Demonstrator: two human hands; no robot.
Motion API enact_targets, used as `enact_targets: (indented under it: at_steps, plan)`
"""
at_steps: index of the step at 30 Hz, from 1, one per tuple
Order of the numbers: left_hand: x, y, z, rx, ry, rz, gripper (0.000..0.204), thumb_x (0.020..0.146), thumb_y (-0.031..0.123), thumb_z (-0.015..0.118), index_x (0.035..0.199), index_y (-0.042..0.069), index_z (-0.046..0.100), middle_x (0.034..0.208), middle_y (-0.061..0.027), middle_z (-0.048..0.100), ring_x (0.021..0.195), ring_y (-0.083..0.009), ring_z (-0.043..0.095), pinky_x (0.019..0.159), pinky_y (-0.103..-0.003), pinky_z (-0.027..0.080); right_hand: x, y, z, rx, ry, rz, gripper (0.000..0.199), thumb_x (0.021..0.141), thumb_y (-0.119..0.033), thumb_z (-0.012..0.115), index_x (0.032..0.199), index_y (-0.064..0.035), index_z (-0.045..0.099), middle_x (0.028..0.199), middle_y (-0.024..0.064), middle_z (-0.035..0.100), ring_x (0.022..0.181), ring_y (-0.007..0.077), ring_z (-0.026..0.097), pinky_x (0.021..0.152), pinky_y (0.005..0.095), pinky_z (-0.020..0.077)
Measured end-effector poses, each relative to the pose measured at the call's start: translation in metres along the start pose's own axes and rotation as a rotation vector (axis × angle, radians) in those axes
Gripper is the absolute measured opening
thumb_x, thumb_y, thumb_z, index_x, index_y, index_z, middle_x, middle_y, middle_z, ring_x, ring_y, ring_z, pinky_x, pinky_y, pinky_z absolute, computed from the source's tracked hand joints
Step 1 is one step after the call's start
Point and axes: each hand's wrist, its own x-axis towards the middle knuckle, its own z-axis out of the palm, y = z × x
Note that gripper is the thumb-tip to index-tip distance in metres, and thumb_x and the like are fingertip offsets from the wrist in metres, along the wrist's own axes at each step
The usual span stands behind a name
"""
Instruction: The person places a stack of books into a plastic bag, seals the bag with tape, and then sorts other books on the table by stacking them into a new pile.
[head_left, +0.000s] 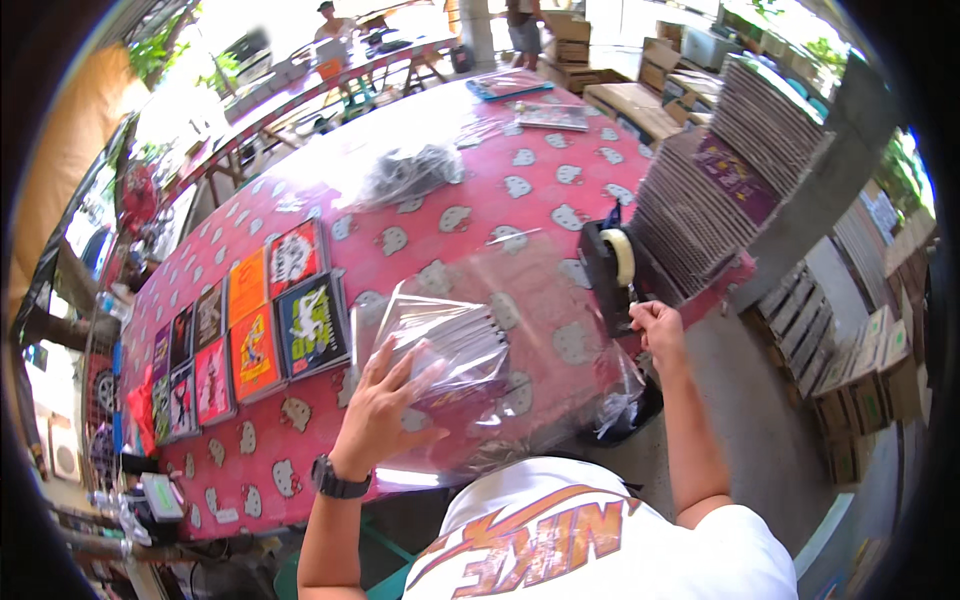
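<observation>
My left hand (pixel 385 410), a dark watch on its wrist, lies with fingers spread on a clear plastic bag (pixel 560 300). Under that film is a slightly fanned stack of thin books or notebooks (pixel 455 345) with white edges. On the right, my right hand (pixel 657 332) pinches at the near end of a black tape dispenser (pixel 598 268), apparently on the loose end of its tape. A pale tape roll (pixel 624 258) sits in the dispenser.
Two rows of colourful notebook piles (pixel 255 350) stand left on the pink patterned table (pixel 290 412). Crumpled clear plastic (pixel 410 175) lies farther back. Tall stacks of thin bound items (pixel 700 215) rise beside the dispenser. Cartons (pixel 865 380) stand right; two people are in the background.
</observation>
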Motion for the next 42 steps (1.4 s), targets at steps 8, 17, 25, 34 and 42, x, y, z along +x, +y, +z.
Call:
enact_targets:
  at_steps: [8, 17, 25, 34, 42]
  plan:
    - [0.002, 0.002, 0.009, -0.008, 0.074, 0.002, 0.069, 0.057, 0.030, 0.077, 0.122, 0.019, 0.056, 0.135, -0.0094, 0.044, 0.131, -0.0385, 0.027, 0.104, -0.047, 0.029, -0.010, 0.036, -0.044, -0.034, 0.045, 0.061, 0.021, 0.079, -0.022, 0.070, 0.076, -0.0046, 0.059, 0.059, 0.0005, 0.055, 0.039, 0.0027, 0.036, 0.034, 0.0199, 0.0234]
    - [-0.001, 0.002, 0.006, 0.004, 0.066, -0.036, 0.067, 0.057, 0.027, 0.078, 0.120, 0.016, 0.058, 0.133, -0.0108, 0.045, 0.130, -0.0391, 0.027, 0.104, -0.047, 0.030, -0.027, 0.010, -0.033, 0.032, 0.017, -0.028, 0.018, 0.081, -0.020, 0.068, 0.075, -0.0058, 0.059, 0.059, -0.0007, 0.055, 0.041, 0.0021, 0.035, 0.037, 0.0197, 0.0239]
    - [0.005, 0.004, 0.009, -0.007, 0.053, -0.010, 0.067, 0.056, 0.028, 0.078, 0.119, 0.015, 0.058, 0.134, -0.0110, 0.045, 0.130, -0.0396, 0.027, 0.104, -0.048, 0.030, -0.014, 0.082, -0.070, 0.028, -0.028, 0.225, 0.014, 0.083, -0.020, 0.066, 0.079, -0.0075, 0.060, 0.058, 0.0005, 0.053, 0.040, 0.0031, 0.037, 0.035, 0.0189, 0.0247]
    - [0.005, 0.001, 0.009, -0.007, 0.034, 0.011, 0.067, 0.061, 0.032, 0.076, 0.123, 0.023, 0.054, 0.137, -0.0064, 0.041, 0.131, -0.0386, 0.025, 0.104, -0.049, 0.028, -0.035, -0.026, 0.005, 0.556, -0.544, -0.084, 0.021, 0.085, -0.026, 0.063, 0.082, -0.0054, 0.061, 0.058, -0.0036, 0.049, 0.043, 0.0021, 0.039, 0.038, 0.0165, 0.0261]
    - [-0.005, 0.002, 0.000, 0.022, 0.021, -0.006, 0.076, 0.060, 0.033, 0.077, 0.130, 0.029, 0.046, 0.142, -0.0077, 0.033, 0.132, -0.0380, 0.023, 0.101, -0.060, 0.025, -0.049, -0.144, 0.181, -0.570, -1.181, -0.404, 0.028, 0.082, -0.031, 0.064, 0.080, -0.0029, 0.066, 0.063, 0.0016, 0.058, 0.053, 0.0075, 0.048, 0.048, 0.0247, 0.0363]
